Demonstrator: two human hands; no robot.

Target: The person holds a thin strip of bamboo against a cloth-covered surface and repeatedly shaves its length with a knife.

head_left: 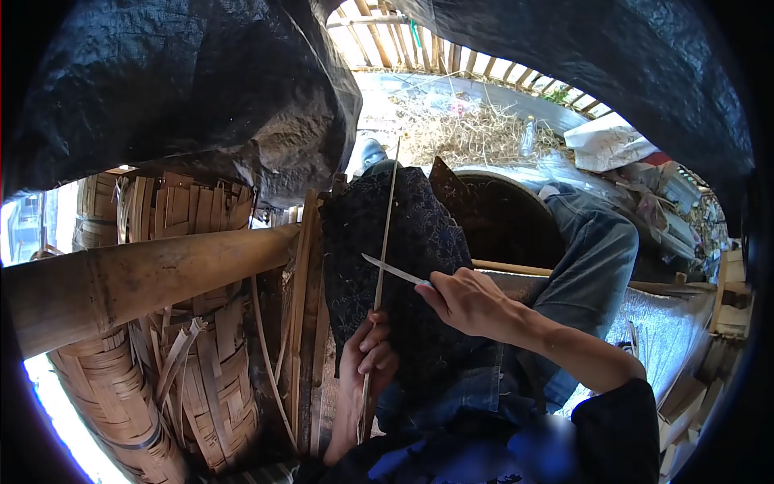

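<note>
My left hand is closed around a long, thin bamboo strip, which points away from me over my lap. In my right hand is a knife, its fingers wrapped round the handle. The blade reaches leftward and crosses the strip in this view, a little beyond my left hand. Beneath both lies a dark patterned cloth spread over my leg. The knife's handle is mostly hidden by my fingers.
A thick bamboo pole runs in from the left, near bundles of woven bamboo. Dark plastic sheeting hangs overhead. Beyond my knees are a dark round container, dry straw and a clear bottle.
</note>
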